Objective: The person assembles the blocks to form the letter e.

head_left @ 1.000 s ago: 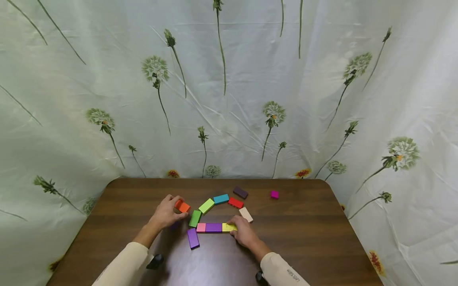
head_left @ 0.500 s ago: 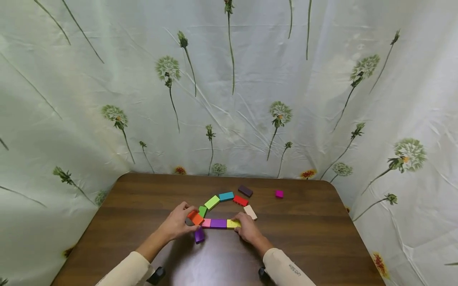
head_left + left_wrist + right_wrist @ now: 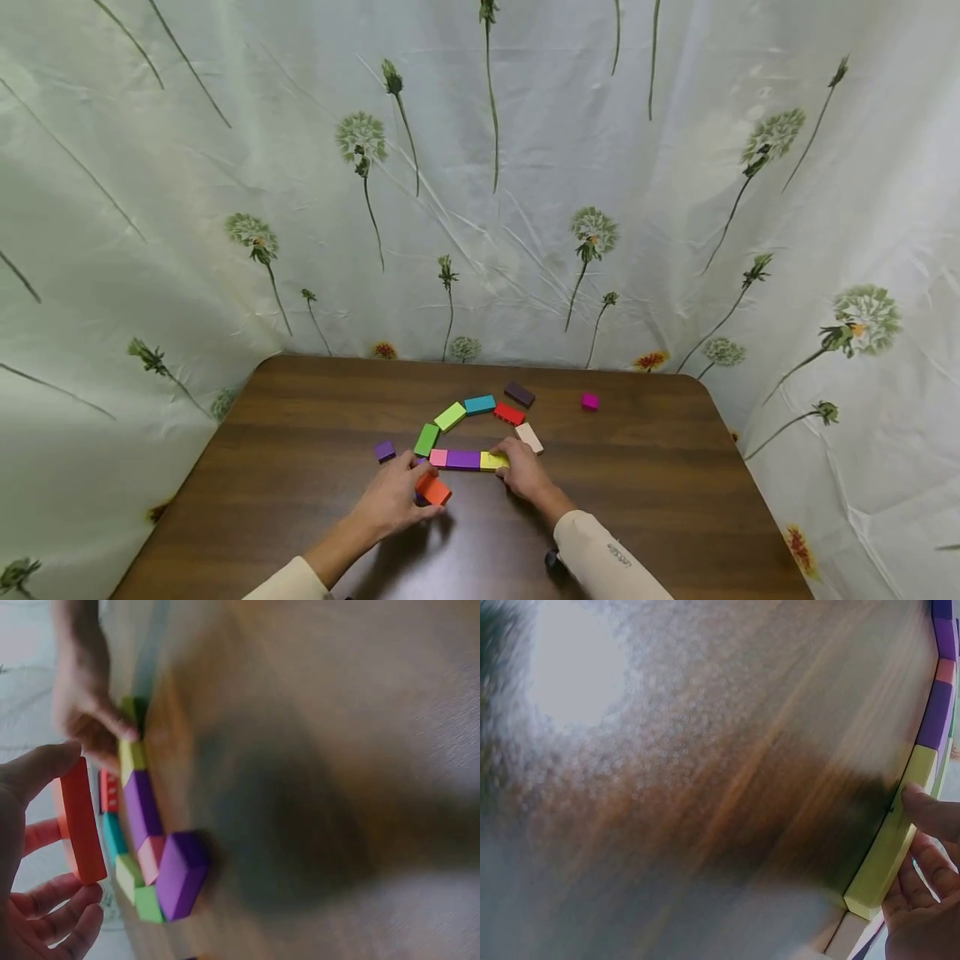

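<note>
Our left grip [image 3: 393, 498] pinches the likely light, stiff orange block [image 3: 435, 490] by its ends; our right [image 3: 525, 477] holds the yellow [image 3: 491, 461].

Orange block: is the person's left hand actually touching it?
Touching. The left wrist view shows it plainly: the left hand holds the orange block by its ends, thumb against one and a fingertip against the other.

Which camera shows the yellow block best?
The right wrist view: the yellow block looks largest there, one long side uncovered. The head and left wrist views show it smaller, partly covered by the right hand.
</note>
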{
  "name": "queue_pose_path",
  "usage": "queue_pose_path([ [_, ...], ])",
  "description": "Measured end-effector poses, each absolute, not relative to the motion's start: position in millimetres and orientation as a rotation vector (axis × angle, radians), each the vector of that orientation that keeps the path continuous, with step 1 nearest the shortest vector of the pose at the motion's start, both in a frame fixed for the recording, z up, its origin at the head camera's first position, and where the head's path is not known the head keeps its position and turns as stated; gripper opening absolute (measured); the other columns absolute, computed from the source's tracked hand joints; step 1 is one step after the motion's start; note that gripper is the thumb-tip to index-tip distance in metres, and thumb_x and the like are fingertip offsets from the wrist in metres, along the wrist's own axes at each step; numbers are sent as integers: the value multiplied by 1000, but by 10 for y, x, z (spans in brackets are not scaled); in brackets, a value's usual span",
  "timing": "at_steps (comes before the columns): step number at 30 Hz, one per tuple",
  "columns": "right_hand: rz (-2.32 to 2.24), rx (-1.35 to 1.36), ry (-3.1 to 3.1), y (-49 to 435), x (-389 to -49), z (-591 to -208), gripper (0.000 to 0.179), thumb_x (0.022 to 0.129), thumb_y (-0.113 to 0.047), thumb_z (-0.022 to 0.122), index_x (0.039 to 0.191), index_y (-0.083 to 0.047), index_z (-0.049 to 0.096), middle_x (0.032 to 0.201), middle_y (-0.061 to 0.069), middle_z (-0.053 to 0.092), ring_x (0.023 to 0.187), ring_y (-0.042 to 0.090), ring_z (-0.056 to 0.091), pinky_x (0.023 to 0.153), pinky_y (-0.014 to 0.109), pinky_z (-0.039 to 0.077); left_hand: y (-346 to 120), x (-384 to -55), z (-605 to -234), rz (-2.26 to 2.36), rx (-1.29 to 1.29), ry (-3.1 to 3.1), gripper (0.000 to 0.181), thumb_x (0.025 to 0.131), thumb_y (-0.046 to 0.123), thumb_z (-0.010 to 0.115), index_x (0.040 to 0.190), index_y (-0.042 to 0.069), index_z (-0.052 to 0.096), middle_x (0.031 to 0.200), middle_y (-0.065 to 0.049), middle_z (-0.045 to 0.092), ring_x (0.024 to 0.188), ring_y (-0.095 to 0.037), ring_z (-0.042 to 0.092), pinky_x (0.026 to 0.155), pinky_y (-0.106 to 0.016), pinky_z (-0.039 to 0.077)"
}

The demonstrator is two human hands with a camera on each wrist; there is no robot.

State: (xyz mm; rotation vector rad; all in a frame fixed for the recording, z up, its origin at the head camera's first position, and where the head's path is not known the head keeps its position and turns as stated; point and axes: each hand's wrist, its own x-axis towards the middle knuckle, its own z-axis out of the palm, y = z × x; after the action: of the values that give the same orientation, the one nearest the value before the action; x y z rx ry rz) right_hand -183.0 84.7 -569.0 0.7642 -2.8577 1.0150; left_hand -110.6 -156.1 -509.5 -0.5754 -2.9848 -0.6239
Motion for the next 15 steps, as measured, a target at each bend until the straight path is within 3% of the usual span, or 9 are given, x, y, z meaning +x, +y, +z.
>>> queue_pose_path([
  [15, 993, 741, -2922, 835, -1839, -5675, 24, 77, 5, 73, 100, 3, 68, 98, 12, 64, 98, 33, 60, 89, 46, 46, -1432, -833, -5391, -546, -621, -3037, 45, 67, 38, 84, 96, 13, 62, 87, -1, 45, 78, -19, 49, 68, -37, 44],
])
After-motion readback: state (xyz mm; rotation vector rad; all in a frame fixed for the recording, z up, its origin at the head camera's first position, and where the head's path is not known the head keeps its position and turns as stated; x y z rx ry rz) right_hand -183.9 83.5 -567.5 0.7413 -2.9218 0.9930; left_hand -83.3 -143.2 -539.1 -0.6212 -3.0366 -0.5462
